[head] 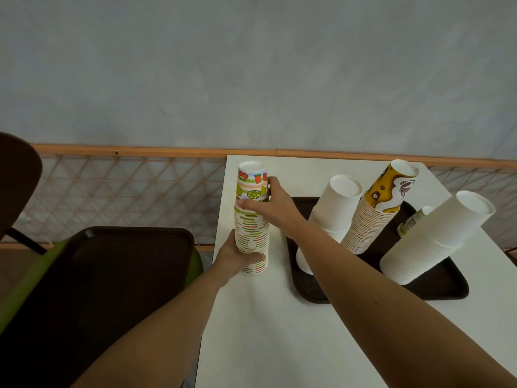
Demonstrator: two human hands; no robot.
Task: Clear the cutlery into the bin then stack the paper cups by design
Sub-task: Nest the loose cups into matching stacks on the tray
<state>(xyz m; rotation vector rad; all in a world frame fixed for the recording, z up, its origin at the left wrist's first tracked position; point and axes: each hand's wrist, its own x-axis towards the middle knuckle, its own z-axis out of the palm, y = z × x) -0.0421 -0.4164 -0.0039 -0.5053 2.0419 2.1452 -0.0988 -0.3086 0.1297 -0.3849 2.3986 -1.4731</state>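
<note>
A tall stack of fruit-print paper cups (pixel 251 233) stands upside down near the left edge of the white table (pixel 265 317). My left hand (pixel 235 259) grips the stack's lower part. My right hand (pixel 268 203) holds the top fruit-print cup (pixel 251 182) at its rim, where it sits on the stack. On the dark tray (pixel 436 284) to the right stand a plain white cup stack (pixel 333 214), a yellow coffee-print stack (pixel 375 211) and a larger white stack (pixel 436 236), all leaning. No cutlery or bin is in view.
A small white and green cup (pixel 411 222) lies on the tray behind the stacks. A second dark tray (pixel 112 275) rests on a green chair to the left of the table. A lattice fence with a wooden rail (pixel 126 151) runs along the wall behind.
</note>
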